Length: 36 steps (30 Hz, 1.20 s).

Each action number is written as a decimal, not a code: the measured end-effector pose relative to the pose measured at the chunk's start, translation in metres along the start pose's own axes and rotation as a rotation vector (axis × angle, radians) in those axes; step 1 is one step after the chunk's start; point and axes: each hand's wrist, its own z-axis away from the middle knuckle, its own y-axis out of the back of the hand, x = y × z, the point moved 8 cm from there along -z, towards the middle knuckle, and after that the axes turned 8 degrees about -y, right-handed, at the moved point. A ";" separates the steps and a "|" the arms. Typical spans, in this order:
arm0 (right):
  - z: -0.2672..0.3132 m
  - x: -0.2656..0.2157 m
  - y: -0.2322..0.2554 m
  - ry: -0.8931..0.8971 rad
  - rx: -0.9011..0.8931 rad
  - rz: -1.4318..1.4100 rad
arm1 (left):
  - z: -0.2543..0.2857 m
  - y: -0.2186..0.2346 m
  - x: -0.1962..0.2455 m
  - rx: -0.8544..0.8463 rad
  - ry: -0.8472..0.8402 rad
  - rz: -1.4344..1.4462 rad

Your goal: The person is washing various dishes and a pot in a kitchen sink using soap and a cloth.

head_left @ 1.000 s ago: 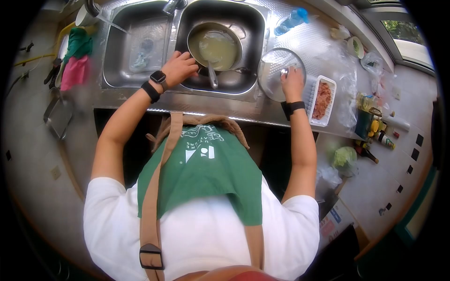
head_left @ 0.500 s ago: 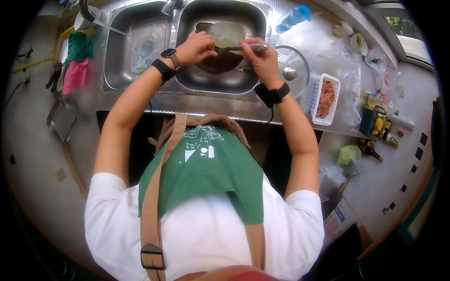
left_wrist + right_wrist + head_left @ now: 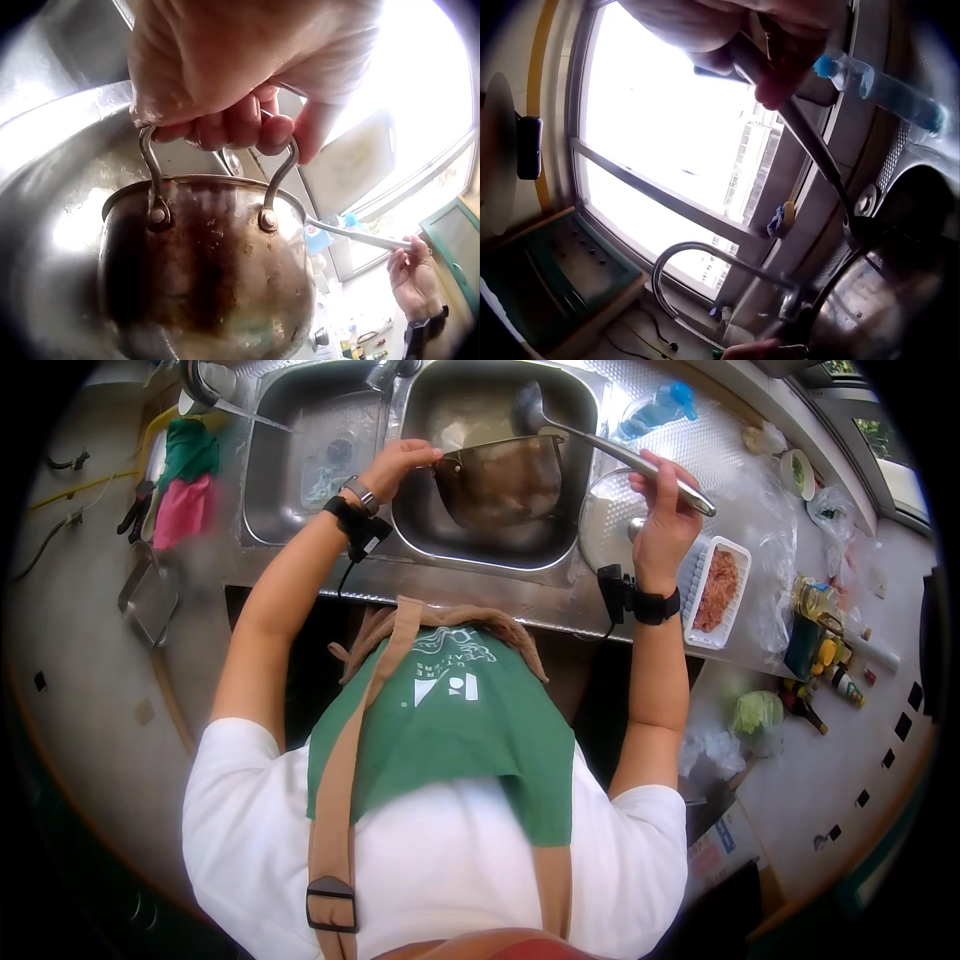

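A stained steel pot (image 3: pixel 505 485) is tipped over the right sink basin, its outer side and base turned toward me. My left hand (image 3: pixel 400 460) grips one of its loop handles (image 3: pixel 281 176), with the fingers curled through the loop in the left wrist view. My right hand (image 3: pixel 668 530) holds the end of a steel ladle (image 3: pixel 630 458) off to the right. The ladle's bowl (image 3: pixel 528 405) is by the pot's far rim, over the basin. Most of the pot's inside is hidden in the head view.
Right of the basin lie a glass lid (image 3: pixel 603 525), a white tray of raw minced meat (image 3: pixel 718 590) and a blue plastic bottle (image 3: pixel 655 410). The left basin (image 3: pixel 320 460) is beside the pot. A curved faucet (image 3: pixel 676 262) rises near the window. Bottles stand at far right.
My right hand left the lid's knob, took the ladle and lifted it out to the right. My left hand took the handle; the pot, upright at first, is now steeply tipped away from me.
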 end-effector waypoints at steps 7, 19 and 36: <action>-0.005 -0.006 -0.005 0.064 0.009 -0.088 | 0.011 -0.008 -0.026 0.015 0.086 0.507; -0.019 -0.012 -0.023 0.102 -0.061 -0.017 | 0.017 -0.024 -0.012 -0.066 0.045 0.543; 0.023 0.034 -0.026 0.016 -0.251 0.326 | 0.069 -0.073 0.056 -0.226 -0.992 -1.173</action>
